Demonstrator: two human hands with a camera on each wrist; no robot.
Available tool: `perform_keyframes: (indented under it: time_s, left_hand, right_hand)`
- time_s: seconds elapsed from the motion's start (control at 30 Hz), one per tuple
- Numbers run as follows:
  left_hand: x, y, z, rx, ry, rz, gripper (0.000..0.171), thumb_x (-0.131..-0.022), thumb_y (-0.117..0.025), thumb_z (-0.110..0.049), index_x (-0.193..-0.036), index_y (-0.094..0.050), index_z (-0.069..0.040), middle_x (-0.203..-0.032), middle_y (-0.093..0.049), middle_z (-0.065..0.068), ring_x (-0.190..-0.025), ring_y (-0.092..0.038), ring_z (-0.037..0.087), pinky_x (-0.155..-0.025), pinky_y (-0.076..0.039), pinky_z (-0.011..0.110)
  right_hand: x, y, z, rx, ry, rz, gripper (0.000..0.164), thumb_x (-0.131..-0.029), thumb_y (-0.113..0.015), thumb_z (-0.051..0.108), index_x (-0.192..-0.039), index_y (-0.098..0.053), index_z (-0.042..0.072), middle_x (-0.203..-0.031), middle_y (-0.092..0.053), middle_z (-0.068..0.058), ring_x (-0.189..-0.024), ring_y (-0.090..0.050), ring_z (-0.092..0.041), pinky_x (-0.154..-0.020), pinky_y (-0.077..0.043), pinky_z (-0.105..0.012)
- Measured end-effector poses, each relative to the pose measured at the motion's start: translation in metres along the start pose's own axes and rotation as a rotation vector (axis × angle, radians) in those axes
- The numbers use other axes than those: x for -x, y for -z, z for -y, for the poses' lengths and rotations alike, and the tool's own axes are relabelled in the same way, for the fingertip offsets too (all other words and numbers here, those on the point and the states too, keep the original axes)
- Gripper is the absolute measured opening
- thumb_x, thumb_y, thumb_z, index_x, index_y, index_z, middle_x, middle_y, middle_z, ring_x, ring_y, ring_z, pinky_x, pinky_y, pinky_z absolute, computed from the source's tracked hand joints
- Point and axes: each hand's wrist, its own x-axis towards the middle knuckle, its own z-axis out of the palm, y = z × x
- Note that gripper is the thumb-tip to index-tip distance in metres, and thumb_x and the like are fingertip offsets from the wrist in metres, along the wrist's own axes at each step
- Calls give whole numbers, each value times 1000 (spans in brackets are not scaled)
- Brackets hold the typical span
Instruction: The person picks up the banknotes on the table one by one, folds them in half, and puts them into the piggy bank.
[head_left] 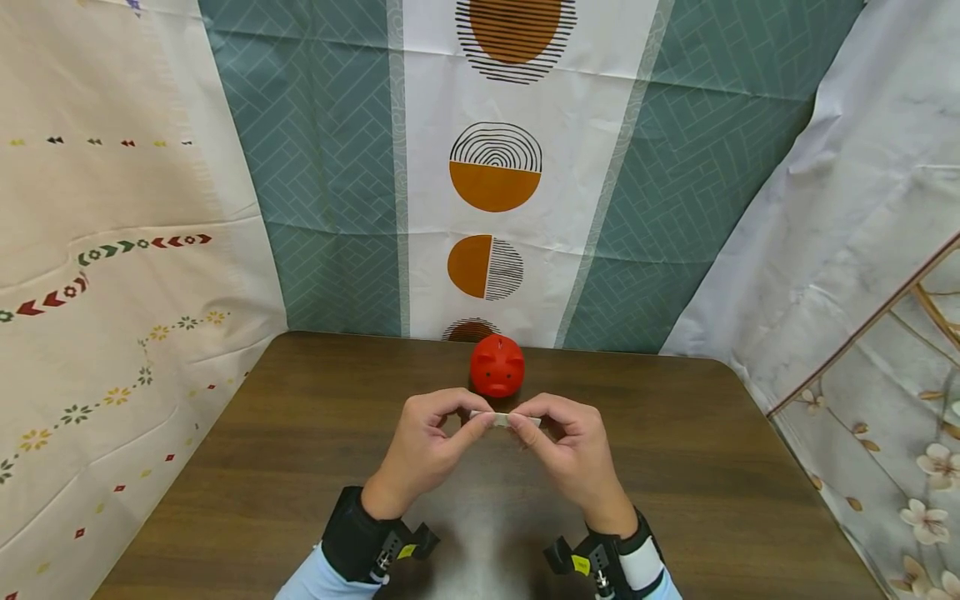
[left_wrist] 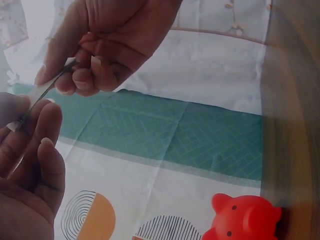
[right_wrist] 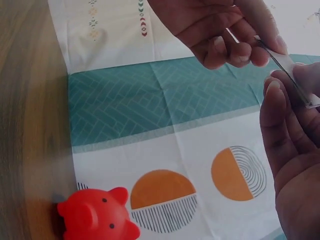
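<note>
A thin, pale folded strip of what looks like paper (head_left: 501, 419) is stretched level between both hands above the table. My left hand (head_left: 422, 450) pinches its left end between thumb and fingers; my right hand (head_left: 576, 450) does likewise at the right end. In the left wrist view the strip (left_wrist: 39, 92) appears nearly edge-on, its layers pressed together, and fingertips cover part of it. The right wrist view shows its pale face (right_wrist: 284, 64) and a dark edge. Just beyond the hands stands a red piggy bank (head_left: 497, 367), facing me and touched by neither hand.
The brown wooden table (head_left: 300, 467) extends to both sides of the hands. Behind its far edge hangs a green and white patterned cloth (head_left: 337, 167). Pale printed cloths hang along the left (head_left: 150, 400) and right (head_left: 825, 275) sides.
</note>
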Motion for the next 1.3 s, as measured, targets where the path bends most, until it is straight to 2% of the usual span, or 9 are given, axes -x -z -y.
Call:
perform_keyframes:
  time_s: [0.27, 0.47, 0.77, 0.87, 0.97, 1.1, 1.2, 1.3]
  left_hand:
    - [0, 3, 0, 48, 6, -9, 12, -91, -71, 5, -97, -74, -5, -75, -71, 9, -66, -64, 13, -59, -57, 28]
    - [-1, 5, -2, 54, -10, -7, 12, -90, -72, 6, -95, -75, -4, -75, -71, 10, -65, -64, 14, -61, -59, 29]
    - [-2, 6, 3, 50, -47, -22, 17, -87, -71, 12, -95, -75, -3, -75, -69, 11, -67, -63, 15, -61, -57, 26]
    - [-2, 6, 4, 68, -73, -23, 19, -86, -72, 13, -96, -76, -2, -72, -67, 9, -65, -60, 14, -59, -54, 24]
    - [-2, 5, 5, 93, -83, -25, 21, -85, -72, 15, -98, -77, -1, -70, -65, 7, -63, -58, 13, -55, -51, 23]
    - [-1, 4, 3, 112, -14, -12, 21, -86, -73, 12, -102, -76, -2, -79, -69, 10, -69, -59, 13, -59, -54, 23]
    - [-1, 3, 0, 115, 51, -4, 19, -89, -74, 7, -105, -74, -3, -86, -68, 12, -74, -58, 14, -64, -57, 24]
    - [0, 0, -2, 116, 66, -10, 17, -89, -74, 5, -104, -72, -2, -84, -65, 12, -74, -56, 15, -65, -56, 25]
  right_hand:
    - [-1, 2, 1, -67, -30, -20, 23, -86, -67, -19, -97, -73, 1, -75, -66, -9, -62, -60, -15, -53, -56, -28]
    - [0, 5, 0, -100, -36, -13, 24, -85, -66, -21, -97, -73, -1, -74, -68, -13, -62, -64, -17, -56, -59, -31]
    - [0, 9, 0, -153, -33, -13, 23, -86, -64, -22, -97, -72, -3, -73, -68, -15, -59, -65, -17, -53, -59, -33]
    - [1, 9, 0, -175, -75, -4, 20, -90, -62, -20, -98, -70, -3, -72, -67, -15, -56, -65, -18, -49, -58, -36]
    - [1, 9, 1, -220, -155, 1, 14, -95, -59, -14, -100, -67, -4, -72, -68, -15, -54, -66, -19, -46, -57, -40]
    - [1, 8, 2, -239, -244, -9, 11, -96, -62, -9, -106, -65, -8, -79, -71, -9, -58, -68, -20, -52, -60, -41]
    - [0, 8, 5, -195, -269, -33, 17, -93, -66, -8, -109, -65, -10, -86, -72, -3, -64, -69, -19, -59, -62, -38]
    - [0, 8, 7, -157, -278, -51, 19, -91, -69, -8, -110, -66, -8, -90, -72, -1, -67, -68, -19, -61, -62, -37]
